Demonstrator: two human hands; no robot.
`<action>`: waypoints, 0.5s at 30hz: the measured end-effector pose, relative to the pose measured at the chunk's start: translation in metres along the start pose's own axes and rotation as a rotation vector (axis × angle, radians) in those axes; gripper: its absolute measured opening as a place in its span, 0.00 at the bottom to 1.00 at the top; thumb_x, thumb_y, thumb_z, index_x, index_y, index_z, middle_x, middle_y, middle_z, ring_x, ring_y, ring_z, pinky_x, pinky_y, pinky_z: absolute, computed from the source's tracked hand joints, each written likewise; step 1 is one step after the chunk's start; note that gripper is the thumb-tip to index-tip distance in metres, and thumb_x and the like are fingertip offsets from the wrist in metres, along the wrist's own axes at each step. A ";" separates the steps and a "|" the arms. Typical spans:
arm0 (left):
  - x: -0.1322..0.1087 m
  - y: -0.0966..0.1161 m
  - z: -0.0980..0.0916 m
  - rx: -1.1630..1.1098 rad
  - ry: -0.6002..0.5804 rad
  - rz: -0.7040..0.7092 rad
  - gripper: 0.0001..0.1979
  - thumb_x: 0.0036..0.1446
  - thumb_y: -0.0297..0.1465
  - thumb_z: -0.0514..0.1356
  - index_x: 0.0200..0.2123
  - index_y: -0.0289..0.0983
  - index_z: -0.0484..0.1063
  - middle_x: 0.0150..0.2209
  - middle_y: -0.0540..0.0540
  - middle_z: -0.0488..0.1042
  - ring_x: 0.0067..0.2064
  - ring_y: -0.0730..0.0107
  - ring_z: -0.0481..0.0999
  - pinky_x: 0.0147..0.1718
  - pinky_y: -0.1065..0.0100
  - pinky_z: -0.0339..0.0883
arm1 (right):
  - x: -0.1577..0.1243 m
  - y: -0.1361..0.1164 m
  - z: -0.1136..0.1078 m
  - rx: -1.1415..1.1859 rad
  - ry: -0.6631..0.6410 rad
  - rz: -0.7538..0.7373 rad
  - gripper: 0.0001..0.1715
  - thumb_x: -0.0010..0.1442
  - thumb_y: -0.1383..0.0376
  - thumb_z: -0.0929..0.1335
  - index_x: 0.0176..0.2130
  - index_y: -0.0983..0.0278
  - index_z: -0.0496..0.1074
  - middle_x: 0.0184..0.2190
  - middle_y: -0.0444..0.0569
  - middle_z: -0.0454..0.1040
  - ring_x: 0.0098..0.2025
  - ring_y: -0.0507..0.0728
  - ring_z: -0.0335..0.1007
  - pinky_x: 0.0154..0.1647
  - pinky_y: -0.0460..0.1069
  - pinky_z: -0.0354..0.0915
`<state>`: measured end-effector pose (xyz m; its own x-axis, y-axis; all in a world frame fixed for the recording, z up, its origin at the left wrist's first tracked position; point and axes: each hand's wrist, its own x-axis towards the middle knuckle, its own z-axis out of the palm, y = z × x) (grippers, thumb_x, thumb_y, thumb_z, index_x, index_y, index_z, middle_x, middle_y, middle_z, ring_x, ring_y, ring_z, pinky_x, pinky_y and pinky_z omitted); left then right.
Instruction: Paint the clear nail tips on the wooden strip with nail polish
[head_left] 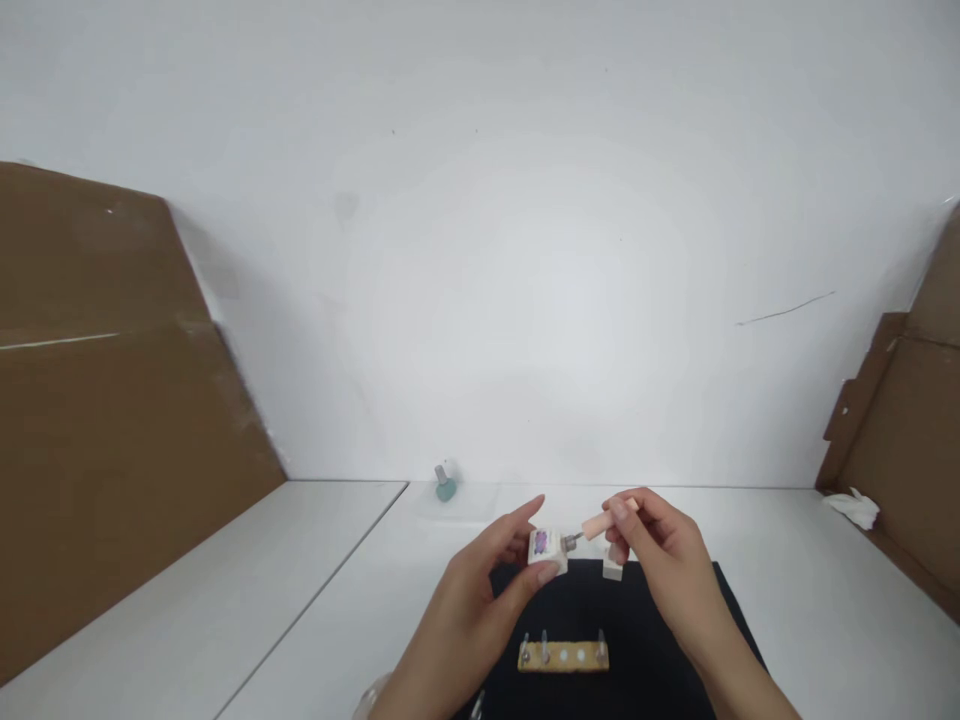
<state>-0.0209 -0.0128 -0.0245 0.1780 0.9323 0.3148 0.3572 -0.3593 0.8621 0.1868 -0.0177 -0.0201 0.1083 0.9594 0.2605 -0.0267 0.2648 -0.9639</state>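
Two hands met over the black mat (585,610) on the counter (795,570). The left hand (480,590) rose from below, thumb and fingers pinching a small white container (546,546). The right hand (660,560), wrist bent inward, gripped a pink handle (600,524), its metal tip touching the container's side.

The white tabletop (787,600) carried a black mat (660,620) at the middle of its near edge, with a wooden strip (563,656) of pegs lying on it. A small teal bottle (445,484) stood at the far edge, and a crumpled white tissue (851,507) lay near the far right corner. Cardboard panels (112,400) leaned along the left and right edges.
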 end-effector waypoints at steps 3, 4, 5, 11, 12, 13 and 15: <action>-0.001 -0.005 -0.003 -0.042 0.012 -0.028 0.18 0.57 0.39 0.65 0.51 0.43 0.80 0.39 0.49 0.81 0.40 0.62 0.81 0.42 0.65 0.75 | 0.000 -0.005 -0.005 -0.004 0.063 -0.033 0.24 0.64 0.44 0.71 0.34 0.62 0.79 0.26 0.45 0.75 0.27 0.53 0.66 0.32 0.48 0.68; -0.002 -0.007 -0.004 -0.052 0.011 -0.046 0.17 0.57 0.40 0.65 0.48 0.42 0.80 0.38 0.49 0.81 0.39 0.62 0.81 0.41 0.65 0.75 | 0.001 -0.006 -0.007 -0.015 0.077 -0.044 0.24 0.63 0.44 0.71 0.34 0.62 0.79 0.26 0.46 0.75 0.27 0.54 0.65 0.31 0.48 0.68; -0.002 -0.010 -0.005 -0.064 0.006 -0.072 0.16 0.56 0.40 0.65 0.47 0.42 0.79 0.36 0.49 0.81 0.38 0.61 0.81 0.41 0.65 0.76 | 0.002 -0.008 -0.010 -0.027 0.091 -0.052 0.24 0.63 0.44 0.71 0.33 0.62 0.79 0.26 0.46 0.75 0.27 0.54 0.65 0.31 0.49 0.69; 0.007 -0.054 -0.010 -0.073 -0.036 -0.183 0.13 0.52 0.39 0.65 0.41 0.42 0.73 0.37 0.48 0.84 0.41 0.57 0.84 0.44 0.62 0.76 | 0.003 -0.015 -0.021 0.021 0.101 -0.015 0.22 0.63 0.45 0.72 0.34 0.61 0.80 0.22 0.43 0.70 0.28 0.55 0.65 0.34 0.50 0.69; 0.009 -0.064 -0.009 -0.053 -0.037 -0.184 0.13 0.51 0.39 0.64 0.39 0.42 0.72 0.38 0.47 0.85 0.42 0.57 0.84 0.46 0.62 0.76 | 0.002 -0.016 -0.021 0.038 0.098 -0.003 0.21 0.63 0.46 0.72 0.35 0.60 0.80 0.21 0.43 0.69 0.28 0.55 0.65 0.35 0.50 0.69; 0.011 -0.074 -0.009 -0.037 -0.037 -0.186 0.12 0.50 0.39 0.64 0.37 0.42 0.72 0.39 0.46 0.85 0.44 0.56 0.84 0.48 0.61 0.76 | 0.002 -0.017 -0.021 0.049 0.096 0.004 0.21 0.64 0.46 0.72 0.35 0.60 0.80 0.21 0.42 0.68 0.29 0.55 0.65 0.36 0.50 0.68; 0.015 -0.092 -0.006 0.003 -0.022 -0.202 0.11 0.48 0.39 0.64 0.35 0.42 0.71 0.39 0.45 0.85 0.46 0.53 0.84 0.50 0.59 0.75 | 0.000 -0.018 -0.022 0.052 0.084 0.001 0.20 0.64 0.46 0.71 0.36 0.59 0.79 0.22 0.42 0.69 0.29 0.55 0.65 0.38 0.50 0.66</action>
<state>-0.0568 0.0346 -0.0967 0.1223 0.9843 0.1270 0.3902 -0.1654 0.9057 0.2086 -0.0248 -0.0035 0.1908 0.9486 0.2524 -0.0781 0.2710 -0.9594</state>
